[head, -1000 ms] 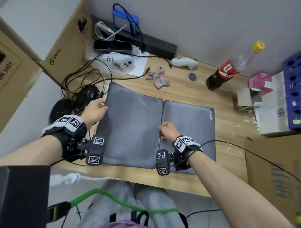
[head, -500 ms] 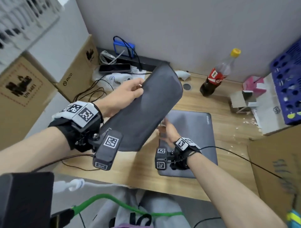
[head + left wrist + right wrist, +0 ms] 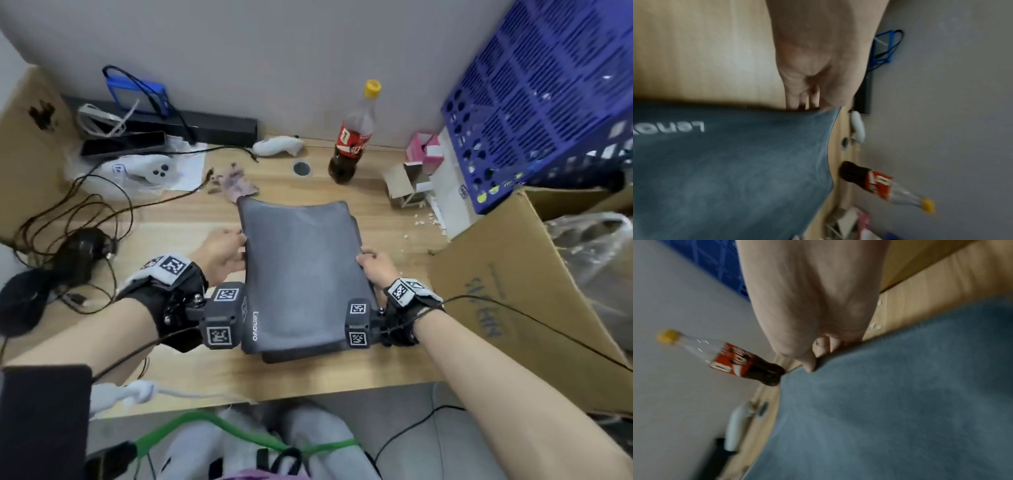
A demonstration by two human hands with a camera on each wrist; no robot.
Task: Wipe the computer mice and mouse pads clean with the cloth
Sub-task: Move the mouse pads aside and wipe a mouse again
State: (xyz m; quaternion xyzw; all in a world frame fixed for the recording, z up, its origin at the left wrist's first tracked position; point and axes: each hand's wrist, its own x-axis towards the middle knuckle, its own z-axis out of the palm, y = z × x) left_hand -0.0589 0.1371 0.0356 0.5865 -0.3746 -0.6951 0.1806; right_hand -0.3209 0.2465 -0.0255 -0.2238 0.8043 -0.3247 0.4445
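Two grey Lenovo mouse pads lie stacked mid-desk; the top mouse pad [image 3: 301, 274] [image 3: 735, 170] [image 3: 879, 402] covers the lower pad [image 3: 298, 357], which shows only as a strip at the near edge. My left hand [image 3: 239, 246] pinches the top pad's left edge, fingers [image 3: 803, 104] curled at it. My right hand [image 3: 363, 257] grips its right edge, fingertips [image 3: 822, 347] on the rim. The pad's far end bows up slightly. A pinkish cloth [image 3: 236, 183] lies crumpled just beyond the pads. Two black mice [image 3: 82, 250] [image 3: 20, 301] sit at the far left among cables.
A cola bottle [image 3: 352, 144] stands behind the pads near the wall. White controllers [image 3: 154, 171] [image 3: 277, 145] and tangled cables [image 3: 68, 212] fill the back left. A cardboard box [image 3: 513, 298], a blue crate [image 3: 548, 96] and a small open carton [image 3: 407, 181] crowd the right.
My left hand carried the left pad rightward and laid it on top of the other pad. My right hand shifted from the pad's left edge to the stack's right edge.
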